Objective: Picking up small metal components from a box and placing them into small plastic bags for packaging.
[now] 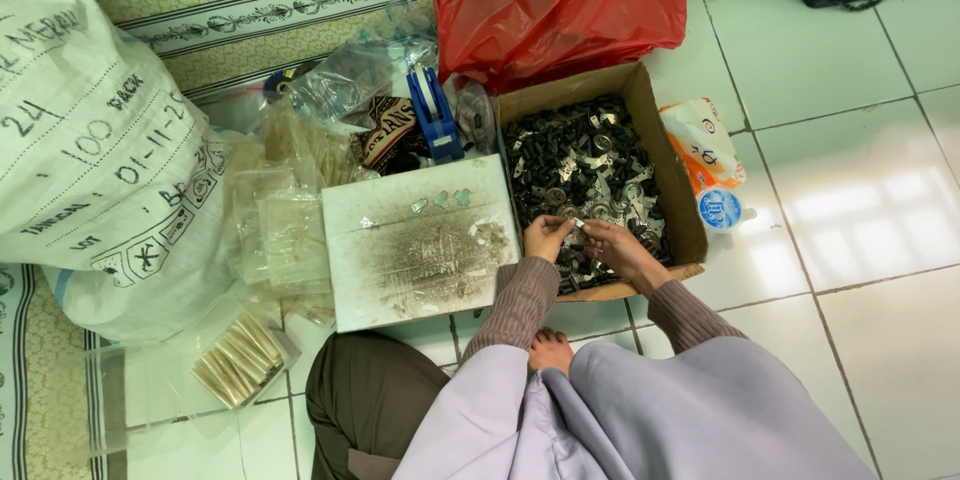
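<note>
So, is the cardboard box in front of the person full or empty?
Nearly full. The open cardboard box holds a heap of small black and silver metal parts, and both hands, left hand and right hand, work over them.

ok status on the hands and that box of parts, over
Left hand and right hand pinching one small metal part together. Both over the cardboard box of parts. Nothing in the way.

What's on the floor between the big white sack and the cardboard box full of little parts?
Between the white sack and the cardboard box, the head view shows a stained white board lying flat, plus a heap of clear plastic bags beside the sack.
</note>
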